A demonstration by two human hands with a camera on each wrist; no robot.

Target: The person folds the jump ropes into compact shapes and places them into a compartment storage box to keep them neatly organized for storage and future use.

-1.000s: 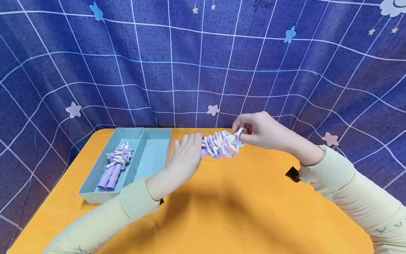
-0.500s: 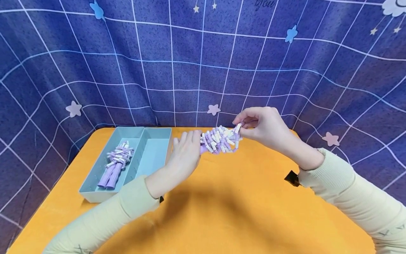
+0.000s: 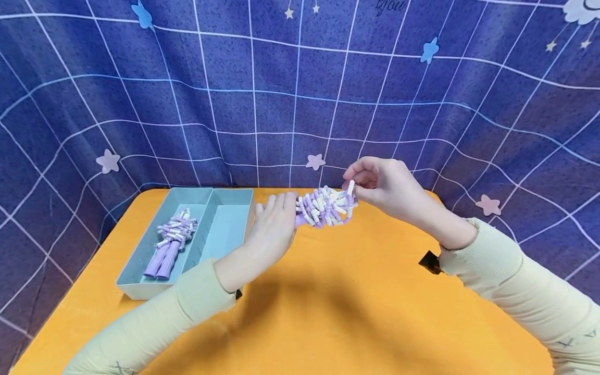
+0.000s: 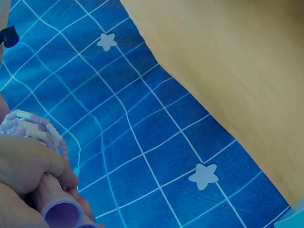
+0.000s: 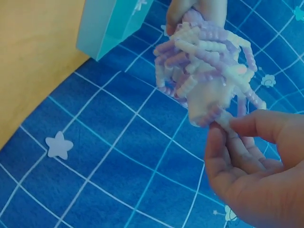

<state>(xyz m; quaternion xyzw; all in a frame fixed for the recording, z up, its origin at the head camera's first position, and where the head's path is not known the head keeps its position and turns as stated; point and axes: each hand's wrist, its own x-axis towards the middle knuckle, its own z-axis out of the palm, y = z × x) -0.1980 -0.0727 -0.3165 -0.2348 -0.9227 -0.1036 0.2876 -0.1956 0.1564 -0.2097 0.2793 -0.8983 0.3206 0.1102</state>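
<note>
In the head view a beaded jump rope (image 3: 325, 207) with white and purple beads is held above the table, its cord bundled in loops. My left hand (image 3: 274, 229) grips its purple handles; their hollow ends (image 4: 64, 213) show in the left wrist view. At the bundle's far end, my right hand (image 3: 391, 185) pinches a piece of the beaded cord between thumb and fingers. The right wrist view shows this pinch (image 5: 223, 121) up close. A second beaded jump rope (image 3: 174, 242), bundled alike, lies in the left compartment of a light blue box (image 3: 248, 224).
The box stands at the left on an orange table (image 3: 356, 312) and has two compartments. Behind the table hangs a blue curtain (image 3: 276, 120) with white grid lines and stars. A black piece (image 3: 430, 262) shows beside the right cuff.
Both hands have risen slightly with the jump rope. The cord end at the right fingertips now points more upward. The left hand keeps its hold on the handles.
</note>
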